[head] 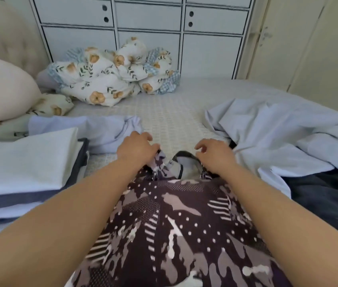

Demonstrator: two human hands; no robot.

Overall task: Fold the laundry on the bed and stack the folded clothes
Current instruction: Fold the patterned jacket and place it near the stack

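Both hands are working the dark patterned black-and-grey garment (pixel 180 220) lying on the pale bed (pixel 176 117): left hand (pixel 136 149) is pinching its top edge, right hand (pixel 215 153) is resting there, fingers loosely curled, not clearly gripping.

No readable text, labels, brands or numbers anywhere. Patterned garment (pixel 176 224) carries only abstract dots, stripes and blotches, no lettering. Floral bedding (pixel 110 79) shows flower print only. Cabinet doors (pixel 149 17) plain, just round holes, no markings.
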